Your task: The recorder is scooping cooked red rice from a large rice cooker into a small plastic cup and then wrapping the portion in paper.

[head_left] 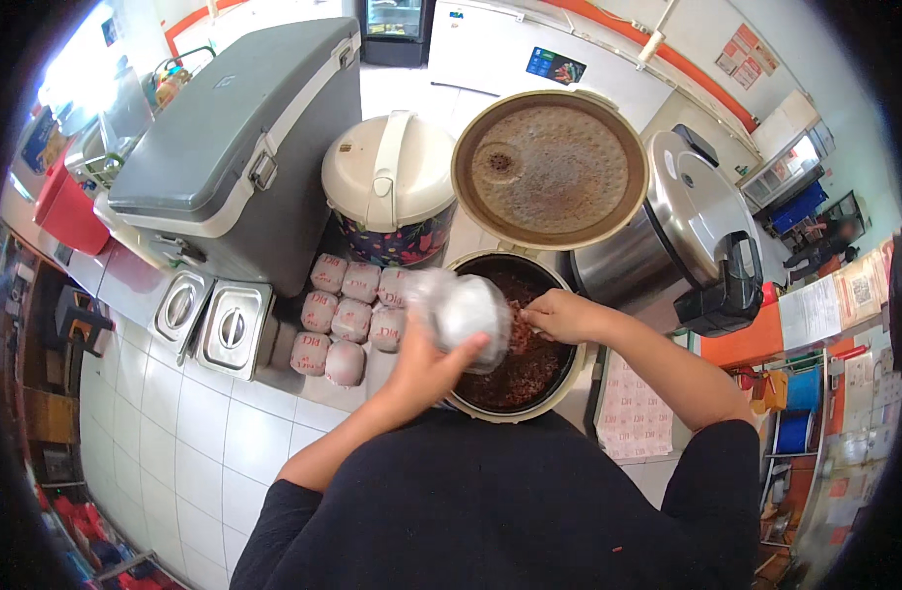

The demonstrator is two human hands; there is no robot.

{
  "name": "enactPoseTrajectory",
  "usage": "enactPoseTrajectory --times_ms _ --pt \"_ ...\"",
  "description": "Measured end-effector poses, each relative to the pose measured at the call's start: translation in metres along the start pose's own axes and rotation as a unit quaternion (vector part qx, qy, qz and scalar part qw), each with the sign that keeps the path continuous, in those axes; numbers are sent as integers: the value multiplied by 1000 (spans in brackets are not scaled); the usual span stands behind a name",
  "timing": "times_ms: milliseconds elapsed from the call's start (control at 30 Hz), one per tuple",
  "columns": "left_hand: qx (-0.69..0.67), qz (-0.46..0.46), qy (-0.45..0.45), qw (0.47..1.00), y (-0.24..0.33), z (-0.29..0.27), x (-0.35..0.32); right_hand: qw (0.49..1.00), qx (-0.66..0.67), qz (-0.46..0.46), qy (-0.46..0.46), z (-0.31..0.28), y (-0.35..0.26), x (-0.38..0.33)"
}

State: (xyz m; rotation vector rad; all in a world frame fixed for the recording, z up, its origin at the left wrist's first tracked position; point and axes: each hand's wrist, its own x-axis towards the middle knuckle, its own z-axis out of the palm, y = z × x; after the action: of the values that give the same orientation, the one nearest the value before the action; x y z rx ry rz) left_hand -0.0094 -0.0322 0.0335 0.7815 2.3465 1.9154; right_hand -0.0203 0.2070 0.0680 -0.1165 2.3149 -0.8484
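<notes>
In front of me stands an opened round cooker (pixel 567 391) with dark red-brown, grainy food (pixel 515 385) in it. My left hand (pixel 426 359) grips a whitish, see-through plastic bowl (pixel 470 320) over the cooker's left side; motion blurs its shape. My right hand (pixel 561 317) reaches over the right rim, fingers closed just above the food; whatever they hold is hidden. Left of the cooker, several paper-wrapped round bundles (pixel 351 321) with red print sit close together. The cooker's stained lid (pixel 549 162) stands raised behind the pot.
A cream-lidded flowered container (pixel 392 182) and a large grey cooler box (pixel 239 128) stand at the back left. Two lidded steel pans (pixel 236 329) lie by the bundles. To the right are a steel cooker (pixel 682 216) and printed wrapping paper (pixel 633 408). A person (pixel 834 246) is far right.
</notes>
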Motion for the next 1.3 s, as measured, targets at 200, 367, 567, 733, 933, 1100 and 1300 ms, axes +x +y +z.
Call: enactPoseTrajectory --times_ms 200,367,567,733,933,1100,1300 --pt "147 39 25 988 -10 55 0 968 -98 -62 221 34 -15 -34" --pt "-27 -20 -38 999 -26 64 2 914 -259 -107 293 46 -40 -68" --pt "-352 -187 -53 916 19 41 11 873 -295 -234 310 42 -49 -81" --pt "-431 -228 -48 872 12 25 1 807 -404 -246 354 17 -37 -75" --pt "-537 -221 3 814 -5 7 -9 906 -341 -75 240 -10 -25 -45" --pt "-617 -186 15 765 4 -6 -7 935 -340 -30 99 27 12 18" --pt "-606 -165 36 777 -3 -23 -9 980 -184 -74 -18 48 -7 43"
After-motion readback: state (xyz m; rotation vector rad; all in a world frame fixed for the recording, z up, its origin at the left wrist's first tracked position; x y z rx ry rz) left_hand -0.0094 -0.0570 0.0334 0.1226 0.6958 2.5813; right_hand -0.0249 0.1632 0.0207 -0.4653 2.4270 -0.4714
